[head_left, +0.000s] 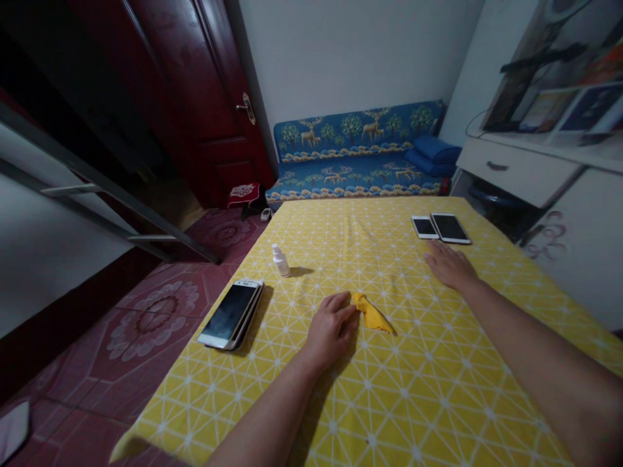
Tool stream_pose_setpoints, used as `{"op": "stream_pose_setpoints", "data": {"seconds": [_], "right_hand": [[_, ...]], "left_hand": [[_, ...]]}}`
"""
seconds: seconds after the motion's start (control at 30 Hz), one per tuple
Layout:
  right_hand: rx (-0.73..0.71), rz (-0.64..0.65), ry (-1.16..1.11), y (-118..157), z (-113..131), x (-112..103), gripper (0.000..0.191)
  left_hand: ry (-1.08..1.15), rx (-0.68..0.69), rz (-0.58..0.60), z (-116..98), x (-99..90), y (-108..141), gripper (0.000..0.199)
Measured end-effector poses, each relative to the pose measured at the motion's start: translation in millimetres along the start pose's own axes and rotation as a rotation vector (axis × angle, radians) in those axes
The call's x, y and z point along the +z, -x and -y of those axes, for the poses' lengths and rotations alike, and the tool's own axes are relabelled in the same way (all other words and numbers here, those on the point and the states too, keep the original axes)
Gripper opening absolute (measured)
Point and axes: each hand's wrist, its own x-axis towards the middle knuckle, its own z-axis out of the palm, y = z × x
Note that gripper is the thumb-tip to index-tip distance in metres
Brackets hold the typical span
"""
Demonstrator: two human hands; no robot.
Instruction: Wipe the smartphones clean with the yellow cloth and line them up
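Note:
A small yellow cloth point(374, 316) lies crumpled near the middle of the table, its upper left corner at the fingertips of my left hand point(332, 326), whose fingers are curled together on it. My right hand point(448, 264) is over the right side of the tabletop, palm down, fingers extended and nothing held. Just beyond it, a small white phone point(424, 227) lies beside a larger dark-screened phone point(450, 228). On the left, a stack of phones point(231, 314) rests near the table edge, with a white spray bottle point(281, 261) upright behind it.
The table has a yellow patterned cloth point(384, 415). Behind it is a blue sofa point(350, 170) with folded blue bedding point(433, 154). A white cabinet point(520, 172) stands at right; a metal ladder point(111, 188), red stool point(244, 194) and red door point(195, 84) are at left.

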Motion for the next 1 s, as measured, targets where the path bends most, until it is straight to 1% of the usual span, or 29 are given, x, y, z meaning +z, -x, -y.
{"op": "stream_pose_setpoints", "data": {"seconds": [0.13, 0.37, 0.6, 0.77, 0.87, 1.0], "right_hand": [[0.035, 0.052, -0.017, -3.6, -0.9, 1.7, 0.065], [0.057, 0.119, -0.021, -1.3, 4.5, -4.6, 0.07], [0.096, 0.11, -0.009, 8.1, 16.1, -5.2, 0.073], [0.181, 0.132, -0.01, 29.9, 43.9, -9.3, 0.075], [0.173, 0.126, -0.032, 47.5, 66.2, -13.3, 0.075], [0.045, 0.162, -0.122, 71.7, 93.2, -19.4, 0.069]], "left_hand": [[0.006, 0.0, -0.008, 1.6, 1.0, 0.4, 0.032], [0.013, -0.004, 0.003, 1.9, 0.4, -0.7, 0.034], [0.035, -0.026, 0.004, 3.0, 0.6, -4.4, 0.033], [0.035, -0.021, 0.003, 5.3, 2.1, -4.2, 0.031], [0.027, -0.015, -0.002, 5.3, 2.2, -4.2, 0.03], [0.016, -0.001, -0.012, 5.4, 3.4, -4.0, 0.032]]}}
